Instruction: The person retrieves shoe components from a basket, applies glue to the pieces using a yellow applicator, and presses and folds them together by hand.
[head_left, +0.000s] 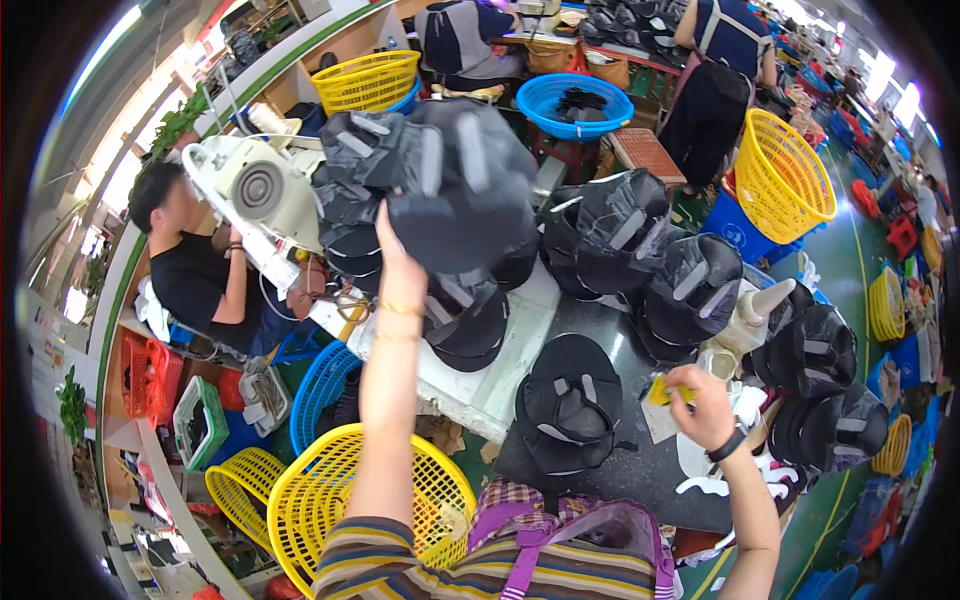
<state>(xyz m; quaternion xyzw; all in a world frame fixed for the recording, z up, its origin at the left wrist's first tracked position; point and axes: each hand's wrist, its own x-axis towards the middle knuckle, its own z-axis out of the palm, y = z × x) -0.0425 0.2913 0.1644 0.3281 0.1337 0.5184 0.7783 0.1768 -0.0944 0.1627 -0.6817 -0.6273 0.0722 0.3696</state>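
Note:
My left hand [397, 258] is stretched out over the white table, gripping a black cap [462, 222] with a grey strip, blurred by motion. More black caps are piled behind and below it, and one cap [468, 335] lies under my wrist. On the dark work surface [530, 472] in front of me a single black cap [572, 395] shows its strap and opening. My right hand [705, 408] is closed on a small yellow piece [660, 390] above a pale pad. Nearby are a white bottle with a spout [755, 315] and a small open cup [717, 362].
Stacks of black caps [612, 235] line the far and right sides. A yellow basket [455, 470] stands by my left side, with a blue basket [325, 395] beyond. A person [195, 270] sits at a cream-coloured machine [255, 190] on the left. White curved tools [725, 487] lie at the right edge.

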